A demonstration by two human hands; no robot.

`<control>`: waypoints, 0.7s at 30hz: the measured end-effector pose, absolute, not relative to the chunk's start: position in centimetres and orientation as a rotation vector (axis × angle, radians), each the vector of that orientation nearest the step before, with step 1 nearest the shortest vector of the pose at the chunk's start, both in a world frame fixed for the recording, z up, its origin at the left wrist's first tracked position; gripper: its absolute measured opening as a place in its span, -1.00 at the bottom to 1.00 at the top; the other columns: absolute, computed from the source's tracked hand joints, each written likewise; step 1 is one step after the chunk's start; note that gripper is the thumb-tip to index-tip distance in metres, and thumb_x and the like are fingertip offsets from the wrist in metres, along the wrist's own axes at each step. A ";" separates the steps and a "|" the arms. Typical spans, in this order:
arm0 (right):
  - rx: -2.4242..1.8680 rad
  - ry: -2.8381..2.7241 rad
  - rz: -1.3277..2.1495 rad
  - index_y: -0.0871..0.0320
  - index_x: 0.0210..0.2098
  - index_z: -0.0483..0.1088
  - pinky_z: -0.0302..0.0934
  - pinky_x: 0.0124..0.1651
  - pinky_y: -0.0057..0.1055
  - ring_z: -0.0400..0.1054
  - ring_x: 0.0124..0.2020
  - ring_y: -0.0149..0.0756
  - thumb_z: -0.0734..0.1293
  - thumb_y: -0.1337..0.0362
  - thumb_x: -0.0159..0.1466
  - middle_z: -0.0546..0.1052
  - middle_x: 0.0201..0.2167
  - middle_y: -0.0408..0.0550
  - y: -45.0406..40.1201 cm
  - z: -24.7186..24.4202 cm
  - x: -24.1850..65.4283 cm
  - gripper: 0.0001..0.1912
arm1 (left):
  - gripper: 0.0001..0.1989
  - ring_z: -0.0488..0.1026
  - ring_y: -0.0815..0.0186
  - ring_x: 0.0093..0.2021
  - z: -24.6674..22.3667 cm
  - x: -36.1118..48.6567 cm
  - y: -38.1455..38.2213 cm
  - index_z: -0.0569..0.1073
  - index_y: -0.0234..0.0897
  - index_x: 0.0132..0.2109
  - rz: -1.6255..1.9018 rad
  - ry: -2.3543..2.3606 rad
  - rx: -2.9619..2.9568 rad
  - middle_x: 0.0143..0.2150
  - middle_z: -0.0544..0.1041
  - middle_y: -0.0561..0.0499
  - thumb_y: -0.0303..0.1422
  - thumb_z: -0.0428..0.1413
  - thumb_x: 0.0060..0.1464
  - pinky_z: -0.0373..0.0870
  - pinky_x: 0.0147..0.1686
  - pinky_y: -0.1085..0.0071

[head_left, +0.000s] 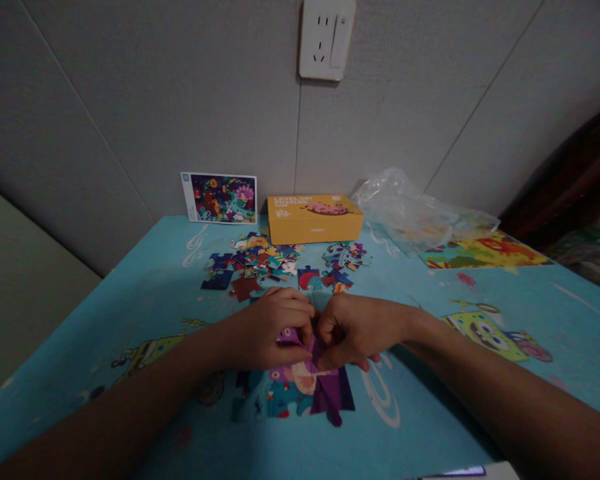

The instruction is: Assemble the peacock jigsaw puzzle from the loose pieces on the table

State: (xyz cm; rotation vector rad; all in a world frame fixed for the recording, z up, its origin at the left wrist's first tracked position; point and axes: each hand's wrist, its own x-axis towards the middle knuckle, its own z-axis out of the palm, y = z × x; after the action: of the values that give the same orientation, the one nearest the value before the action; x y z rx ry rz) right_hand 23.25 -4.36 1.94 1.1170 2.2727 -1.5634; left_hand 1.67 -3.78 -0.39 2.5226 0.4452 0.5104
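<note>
1. Working the partly joined purple-and-teal cardboard puzzle (303, 381) well would, I judge, mean aligning tabs with sockets, then pressing seams level without bending neighbouring pieces.
2. Its surface shows purple areas, pale eye-like spots and teal at lower left; the near edge is knobbed.
3. It lies on the blue printed tablecloth (145, 420), partly beneath both hands. The left hand (286, 328) and right hand (353, 330) appear to pinch its purple part, fingers bent.
4. Loose multicoloured cardboard pieces (265, 260) lie beyond, before a yellow rectangular box (315, 230).
</note>
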 end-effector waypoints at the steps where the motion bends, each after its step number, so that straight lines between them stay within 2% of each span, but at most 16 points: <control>1: 1.124 2.276 -1.554 0.19 -0.59 0.32 0.07 -0.66 -0.58 0.19 -0.77 -0.52 0.38 0.15 0.16 0.33 -0.77 -0.30 -4.4 2.0 23.2 -0.70 | -0.94 0.38 0.25 0.02 -0.4 1.7 -3.8 0.48 -0.24 -0.32 0.508 0.447 2.523 -0.20 0.55 0.03 -0.38 0.21 0.10 0.23 0.11 0.30; 5: 1.163 2.372 -1.438 0.19 -0.60 0.32 0.03 -0.61 -0.57 0.19 -0.72 -0.53 0.41 0.19 0.13 0.31 -0.76 -0.31 -4.5 2.1 23.0 -0.71 | -0.97 0.38 0.24 0.03 -0.3 1.7 -3.8 0.49 -0.24 -0.31 0.489 0.469 2.511 -0.20 0.55 0.02 -0.42 0.20 0.09 0.22 0.12 0.30; 9: 1.194 2.566 -1.256 0.20 -0.60 0.32 -0.06 -0.59 -0.56 0.07 -0.66 -0.57 0.47 0.26 0.05 0.26 -0.73 -0.35 -4.6 1.9 22.7 -0.73 | -0.98 0.38 0.23 0.04 -0.2 1.6 -3.8 0.50 -0.24 -0.30 0.461 0.489 2.498 -0.17 0.55 0.00 -0.43 0.20 0.09 0.22 0.12 0.29; 12: 1.174 2.617 -1.284 0.19 -0.65 0.26 -0.11 -0.61 -0.55 0.03 -0.67 -0.57 0.44 0.28 0.06 0.20 -0.74 -0.36 -4.5 1.7 23.0 -0.69 | -0.98 0.37 0.23 0.05 -0.1 1.6 -3.8 0.49 -0.25 -0.30 0.444 0.491 2.495 -0.16 0.54 0.00 -0.43 0.20 0.10 0.22 0.12 0.28; 17: 1.104 2.389 -1.727 0.16 -0.68 0.13 -0.09 -0.70 -0.61 0.06 -0.78 -0.60 0.40 0.38 0.07 0.19 -0.82 -0.39 -4.1 2.1 24.2 -0.65 | -0.97 0.37 0.22 0.06 0.0 1.6 -3.8 0.49 -0.25 -0.28 0.455 0.497 2.498 -0.16 0.53 -0.01 -0.46 0.16 0.13 0.22 0.12 0.26; 19: 0.946 2.218 -2.014 0.16 -0.67 0.13 -0.10 -0.74 -0.63 0.05 -0.82 -0.61 0.46 0.30 0.06 0.21 -0.84 -0.38 -3.9 2.7 24.8 -0.59 | -0.94 0.38 0.22 0.05 0.1 1.6 -3.8 0.49 -0.25 -0.25 0.456 0.479 2.501 -0.15 0.54 -0.01 -0.48 0.14 0.14 0.22 0.13 0.24; 21: 0.700 1.976 -2.296 0.19 -0.61 0.23 -0.14 -0.78 -0.65 0.03 -0.86 -0.62 0.52 0.16 0.02 0.25 -0.84 -0.37 -3.9 3.4 25.1 -0.60 | -0.89 0.39 0.23 0.06 0.2 1.6 -3.9 0.49 -0.24 -0.21 0.460 0.453 2.502 -0.07 0.55 -0.01 -0.51 0.10 0.16 0.22 0.15 0.23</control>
State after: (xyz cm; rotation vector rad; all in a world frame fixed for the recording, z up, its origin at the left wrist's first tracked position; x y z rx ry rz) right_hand 25.15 -3.86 3.36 0.6998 1.9759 -2.2961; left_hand 1.61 -3.86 0.15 2.5025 0.4534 0.4604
